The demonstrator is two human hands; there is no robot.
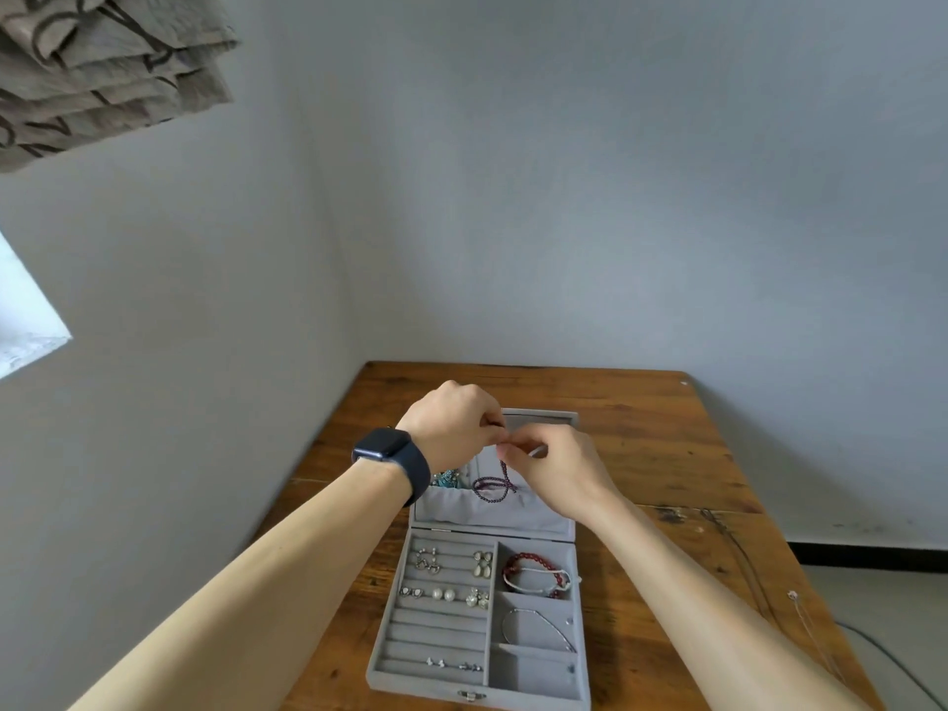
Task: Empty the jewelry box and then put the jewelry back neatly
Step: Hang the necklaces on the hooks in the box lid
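Looks like you're on the put-back step: your left hand (pixel 451 423) and right hand (pixel 556 467) both pinch the dark purple beaded necklace (pixel 493 485) at the open grey velvet jewelry box (pixel 479 682)'s far lid. Next you probably hook it, then tuck the loop in the lid pocket.

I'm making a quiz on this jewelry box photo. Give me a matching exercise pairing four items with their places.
Items:
1. red bracelet
2. purple necklace
3. pearl earrings
4. thin bangle

Places:
A. ring-roll section on the left
B. hanging from both hands over the lid pocket
C. top right compartment
D. middle right compartment

Pairs: 1-C, 2-B, 3-A, 4-D
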